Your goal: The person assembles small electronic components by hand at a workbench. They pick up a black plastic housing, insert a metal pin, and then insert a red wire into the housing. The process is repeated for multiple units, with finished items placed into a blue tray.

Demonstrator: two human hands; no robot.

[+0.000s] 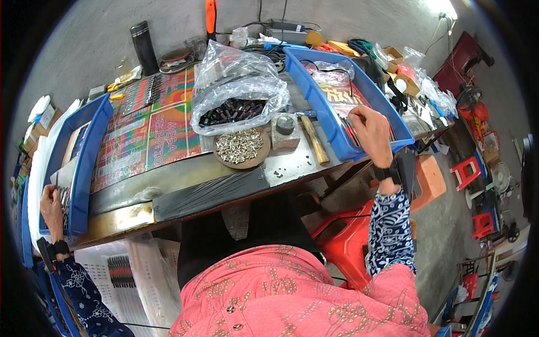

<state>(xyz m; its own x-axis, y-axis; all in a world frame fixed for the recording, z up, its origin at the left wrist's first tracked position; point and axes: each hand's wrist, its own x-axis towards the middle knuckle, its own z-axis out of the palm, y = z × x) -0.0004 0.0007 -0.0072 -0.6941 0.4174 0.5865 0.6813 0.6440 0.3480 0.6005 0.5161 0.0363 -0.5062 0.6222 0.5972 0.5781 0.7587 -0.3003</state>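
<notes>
My left hand [51, 209] reaches into the near end of the long blue tray [80, 216] at the left, its fingers curled together beside a bundle of thin metallic pieces [65, 197]. What those fingers hold, if anything, is hidden. Over the near end of the blue tray [320, 104] at the right is my right hand [371, 133], fingers bent and closed. Slender dark and red pieces [349, 132] lie just beside it in that tray. Too little shows between its fingertips to name anything there. Both wrists carry dark bands.
Between the trays stand a clear bag [241, 84] of black-and-red parts, a round dish of small metal pins [240, 147], a block with a dark cylinder [285, 132] and a hammer [314, 140]. Slim tools [145, 92] lie on patterned sheets. A red stool [351, 247] is below the table.
</notes>
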